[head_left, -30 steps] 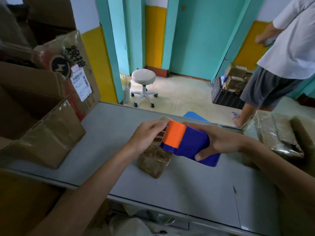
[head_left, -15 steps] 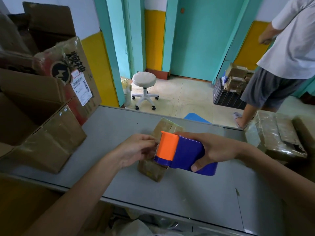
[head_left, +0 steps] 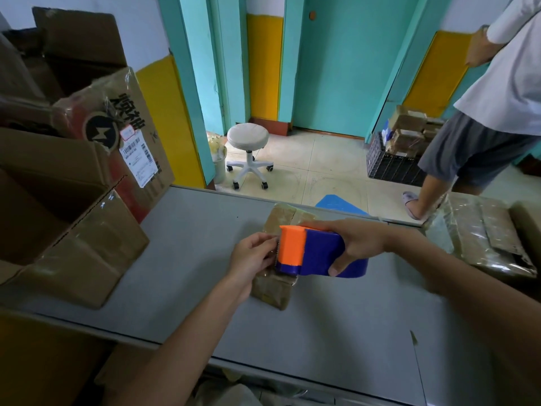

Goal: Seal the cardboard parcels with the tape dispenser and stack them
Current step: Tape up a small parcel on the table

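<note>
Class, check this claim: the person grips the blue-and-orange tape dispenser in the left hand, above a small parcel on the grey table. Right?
Wrong hand: the head view shows the right hand gripping the tape dispenser, above the small parcel on the grey table.

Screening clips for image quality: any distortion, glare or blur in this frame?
Head view: wide-angle distortion bows the table edge and teal door frames; glare streaks the taped parcels at right and the big box at left; tape dispenser, left hand and right hand look sharp, without motion blur.
</note>
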`<action>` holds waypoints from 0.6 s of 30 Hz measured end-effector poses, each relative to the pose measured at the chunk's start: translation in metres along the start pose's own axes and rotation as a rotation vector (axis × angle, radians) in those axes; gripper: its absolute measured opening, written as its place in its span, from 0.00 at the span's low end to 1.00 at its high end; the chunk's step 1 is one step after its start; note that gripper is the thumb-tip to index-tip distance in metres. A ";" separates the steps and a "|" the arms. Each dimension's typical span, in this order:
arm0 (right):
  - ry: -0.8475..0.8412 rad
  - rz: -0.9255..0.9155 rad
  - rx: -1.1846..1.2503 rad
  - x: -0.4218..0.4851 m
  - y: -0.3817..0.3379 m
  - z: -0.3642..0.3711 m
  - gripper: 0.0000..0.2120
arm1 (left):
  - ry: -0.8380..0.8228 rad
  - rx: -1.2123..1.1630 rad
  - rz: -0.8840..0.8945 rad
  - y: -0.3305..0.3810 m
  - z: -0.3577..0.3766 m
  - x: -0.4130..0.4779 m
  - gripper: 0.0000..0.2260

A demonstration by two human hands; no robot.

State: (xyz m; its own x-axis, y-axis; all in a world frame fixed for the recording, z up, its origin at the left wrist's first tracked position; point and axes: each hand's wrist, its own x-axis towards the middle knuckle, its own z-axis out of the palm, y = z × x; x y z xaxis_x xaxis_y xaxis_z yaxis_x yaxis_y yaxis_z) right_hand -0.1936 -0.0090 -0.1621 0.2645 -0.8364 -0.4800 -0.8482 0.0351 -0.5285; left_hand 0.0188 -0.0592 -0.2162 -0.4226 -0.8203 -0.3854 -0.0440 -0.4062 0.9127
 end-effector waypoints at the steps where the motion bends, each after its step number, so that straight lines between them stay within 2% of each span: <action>1: -0.005 0.008 -0.027 0.000 0.000 -0.006 0.41 | 0.008 -0.033 -0.011 0.002 0.004 0.000 0.03; 4: -0.012 0.053 -0.118 -0.001 -0.003 -0.024 0.44 | 0.038 -0.116 -0.029 0.006 0.018 0.001 0.04; 6: -0.031 0.053 -0.129 -0.007 -0.007 -0.033 0.43 | 0.076 -0.085 0.005 0.011 0.025 -0.001 0.05; 9: -0.045 -0.024 0.003 -0.026 -0.017 -0.040 0.36 | 0.136 0.080 0.193 0.027 0.025 -0.008 0.07; 12: -0.054 -0.093 0.172 -0.040 -0.026 -0.033 0.29 | 0.203 0.347 0.378 0.042 0.015 -0.017 0.08; 15: -0.034 -0.122 0.264 -0.039 -0.027 -0.016 0.28 | 0.255 0.498 0.417 0.040 0.007 -0.018 0.08; 18: -0.073 -0.110 0.277 -0.037 -0.024 0.002 0.29 | 0.222 0.533 0.350 0.019 -0.001 -0.021 0.10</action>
State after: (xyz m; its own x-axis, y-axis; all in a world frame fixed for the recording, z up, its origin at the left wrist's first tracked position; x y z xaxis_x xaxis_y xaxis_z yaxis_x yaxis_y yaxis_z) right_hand -0.1818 0.0220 -0.1331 0.3885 -0.8023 -0.4532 -0.6578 0.1029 -0.7461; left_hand 0.0273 -0.0497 -0.1911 -0.2999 -0.9537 -0.0211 -0.4030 0.1066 0.9090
